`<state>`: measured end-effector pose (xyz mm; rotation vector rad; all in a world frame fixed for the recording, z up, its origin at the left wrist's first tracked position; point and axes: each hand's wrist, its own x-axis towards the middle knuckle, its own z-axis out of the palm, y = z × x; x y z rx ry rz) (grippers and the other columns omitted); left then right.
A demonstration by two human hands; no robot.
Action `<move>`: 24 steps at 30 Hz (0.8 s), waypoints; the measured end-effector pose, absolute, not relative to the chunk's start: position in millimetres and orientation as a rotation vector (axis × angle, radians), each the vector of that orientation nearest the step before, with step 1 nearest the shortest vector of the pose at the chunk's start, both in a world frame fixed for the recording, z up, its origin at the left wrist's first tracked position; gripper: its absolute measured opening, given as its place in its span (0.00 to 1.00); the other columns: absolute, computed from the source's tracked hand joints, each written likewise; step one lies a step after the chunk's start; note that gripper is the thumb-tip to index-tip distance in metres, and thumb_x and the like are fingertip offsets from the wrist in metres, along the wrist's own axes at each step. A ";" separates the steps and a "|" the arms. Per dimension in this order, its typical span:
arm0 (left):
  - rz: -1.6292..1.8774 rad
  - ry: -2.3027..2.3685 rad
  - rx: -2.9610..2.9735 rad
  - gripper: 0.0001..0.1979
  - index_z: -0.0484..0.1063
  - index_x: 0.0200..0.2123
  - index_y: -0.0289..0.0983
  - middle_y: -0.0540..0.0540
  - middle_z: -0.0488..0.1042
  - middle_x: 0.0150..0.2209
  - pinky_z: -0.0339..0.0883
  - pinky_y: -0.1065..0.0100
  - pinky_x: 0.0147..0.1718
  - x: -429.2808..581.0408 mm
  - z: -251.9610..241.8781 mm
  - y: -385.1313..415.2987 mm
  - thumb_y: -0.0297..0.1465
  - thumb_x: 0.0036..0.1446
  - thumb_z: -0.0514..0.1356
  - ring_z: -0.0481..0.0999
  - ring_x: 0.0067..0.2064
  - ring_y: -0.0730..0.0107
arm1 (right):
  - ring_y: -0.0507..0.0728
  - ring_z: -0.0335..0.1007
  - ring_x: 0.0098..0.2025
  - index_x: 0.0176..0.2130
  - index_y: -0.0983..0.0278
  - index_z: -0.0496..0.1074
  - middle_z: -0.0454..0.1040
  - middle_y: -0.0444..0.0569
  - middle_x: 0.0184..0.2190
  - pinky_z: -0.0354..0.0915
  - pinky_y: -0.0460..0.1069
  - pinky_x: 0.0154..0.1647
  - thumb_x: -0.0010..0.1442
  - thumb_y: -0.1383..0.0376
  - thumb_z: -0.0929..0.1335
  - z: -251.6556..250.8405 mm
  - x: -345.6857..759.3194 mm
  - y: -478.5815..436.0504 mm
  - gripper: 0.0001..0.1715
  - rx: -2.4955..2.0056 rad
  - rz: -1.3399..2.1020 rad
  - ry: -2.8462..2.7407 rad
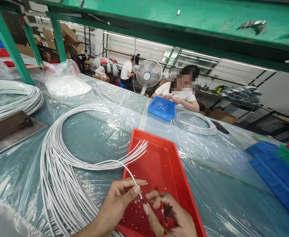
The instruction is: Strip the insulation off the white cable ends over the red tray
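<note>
Pinching one white cable (133, 178) just behind its tip, the left hand (121, 196) has thumb and fingertips closed on the sheath. The right hand (177, 214) has its fingers curled around one hand tool (162, 205); its thumb and forefinger stand apart beside the cable tip, with a small gap between them. The tool's working end cannot be made out. The cable tip is located above one red tray (156, 164). Three groups of white cable lie on the table: one central bundle (50, 151), from which the held cable extends; one coil at far left (33, 98); and one coil at right (203, 130). One blue tray (160, 113) stands before one co-worker (190, 93); a second person (127, 70) sits farther back, near one fan (146, 75). The cables are smooth, round and flexible, the bundle bending in a broad loop. A dark blue core shows at the held tip. The red tray is rectangular, smooth-walled plastic, scattered with small white scraps. The tool has orange handles. A glossy, wrinkled clear plastic sheet (223, 187) covers the greenish tabletop. The fan has a circular wire guard.
</note>
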<state>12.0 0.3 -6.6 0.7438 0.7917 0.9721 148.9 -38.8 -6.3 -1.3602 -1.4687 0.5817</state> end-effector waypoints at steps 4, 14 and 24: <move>0.980 0.794 0.750 0.13 0.77 0.38 0.36 0.47 0.75 0.29 0.58 0.72 0.34 13.8 -7.2 0.1 0.35 0.49 0.63 0.69 0.33 0.71 | 0.49 0.66 0.26 0.24 0.62 0.60 0.71 0.43 0.25 0.60 0.41 0.30 0.51 0.66 0.68 -4.6 147.9 -38.1 0.11 -1.390 0.682 -1.458; 1.011 0.745 0.646 0.15 0.77 0.38 0.35 0.52 0.71 0.19 0.58 0.76 0.26 14.1 -9.6 2.6 0.30 0.43 0.68 0.66 0.22 0.81 | 0.49 0.64 0.27 0.25 0.63 0.60 0.68 0.42 0.25 0.60 0.42 0.28 0.51 0.68 0.70 -13.0 160.6 -27.3 0.13 -1.171 1.333 -1.184; 1.016 0.688 0.564 0.13 0.78 0.33 0.34 0.50 0.73 0.18 0.59 0.76 0.23 14.3 -10.0 -0.3 0.31 0.41 0.69 0.68 0.20 0.80 | 0.51 0.70 0.31 0.26 0.64 0.64 0.73 0.44 0.26 0.67 0.48 0.34 0.45 0.68 0.75 -13.2 148.5 -28.7 0.15 -0.817 1.854 -0.571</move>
